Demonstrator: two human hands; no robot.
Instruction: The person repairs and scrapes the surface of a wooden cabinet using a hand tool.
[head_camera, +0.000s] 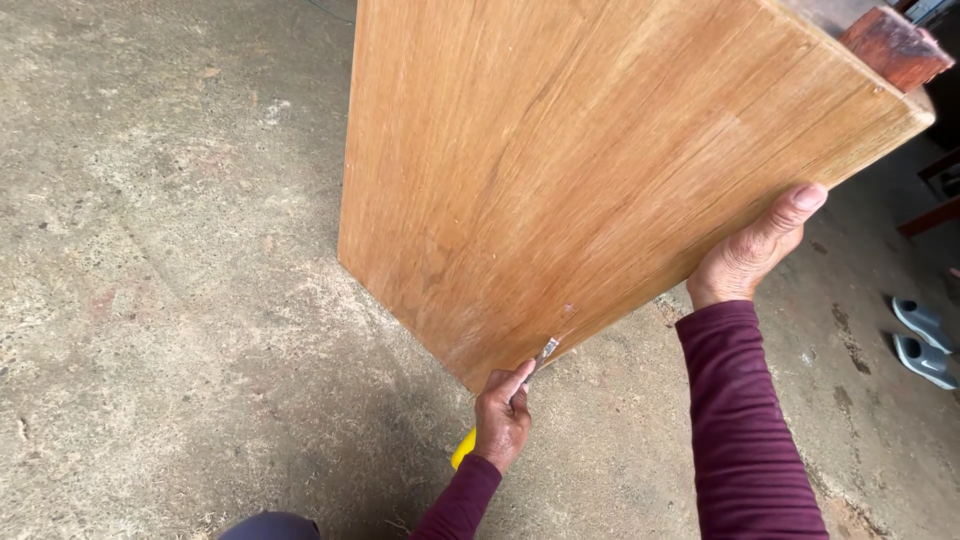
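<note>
— Big wooden board (560, 170) first: standing on edge on the concrete floor (170, 300), tilted, filling the upper middle of the head view. Broad, thick, flat, smooth-faced.

— Handling?

— Probably heavy and stiff, no flex to count on. Smooth face likely slippery under a flat palm, so better gripped at an edge than pressed on the face. Lower corner sitting near the floor, carrying much of the weight, by the look of it.

— Holding points?

— Right hand (750, 255) on the long lower edge, well up from the corner, fingers (800, 200) curled round it, thumb on the face side. Closed firmly on the board, steadying the tilt. Sensible spot: far enough along the edge to control the lean.

— And the other?

— Left hand (502, 418) down at the bottom corner, closed round a small tool with a yellow handle (463, 448), index finger stretched along it. Thin metal blade (546, 352) touching the board's edge just above the corner. Light, rigid tool, a one-hand grip.

— Anything else about?

— Reddish wood block (895, 45) beyond the top corner, pair of grey slippers (922, 342) on the floor at far right, well apart from the board.
</note>
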